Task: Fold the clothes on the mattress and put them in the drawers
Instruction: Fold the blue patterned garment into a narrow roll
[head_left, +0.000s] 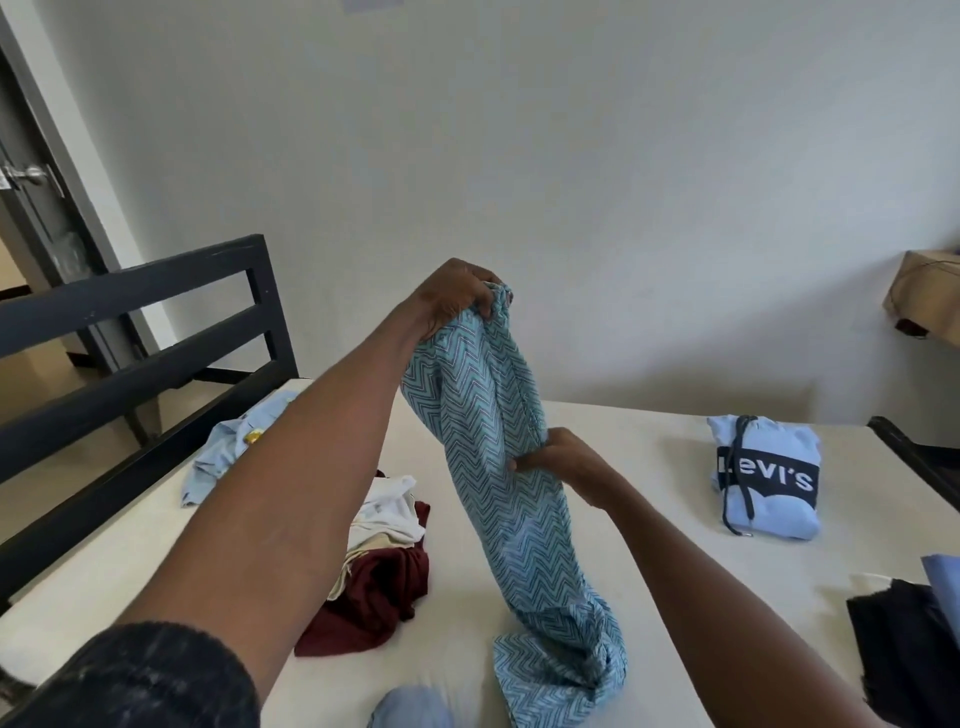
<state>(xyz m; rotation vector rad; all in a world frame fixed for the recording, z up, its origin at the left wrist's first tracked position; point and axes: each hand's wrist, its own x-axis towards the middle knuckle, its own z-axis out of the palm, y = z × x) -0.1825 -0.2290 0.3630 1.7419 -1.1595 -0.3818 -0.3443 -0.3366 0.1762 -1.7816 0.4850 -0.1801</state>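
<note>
Cloth with a blue zigzag print (493, 493) hangs over the middle of the mattress (649, 545), thin, limp and light by the look of it; top edge and mid-length seem the sensible holds. Left hand (452, 299) bunches its top in curled fingers; right hand (563, 460) pinches it halfway down. At three o'clock, a folded hoodie (766, 478) reads "Levi's".
</note>
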